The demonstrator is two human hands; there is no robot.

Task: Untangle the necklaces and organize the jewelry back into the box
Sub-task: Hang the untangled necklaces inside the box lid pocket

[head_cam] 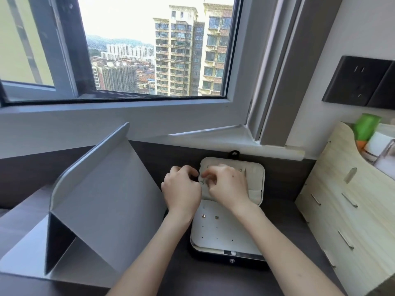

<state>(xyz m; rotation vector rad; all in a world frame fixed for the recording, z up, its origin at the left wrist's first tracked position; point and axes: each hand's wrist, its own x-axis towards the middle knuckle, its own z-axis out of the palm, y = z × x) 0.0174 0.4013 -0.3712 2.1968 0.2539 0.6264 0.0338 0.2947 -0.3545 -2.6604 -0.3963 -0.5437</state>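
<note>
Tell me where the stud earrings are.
Head view, right of centre: the stud earrings sit side by side on the near white panel of the jewelry box, toward its far-left corner.

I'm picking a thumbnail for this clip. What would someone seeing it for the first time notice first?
Probably the big window across the top, with its view of tall apartment blocks. Below it, at centre, the left hand and right hand meet over the open jewelry box, pinching a thin chain between them. A folded grey stand fills the left of the desk.
</note>
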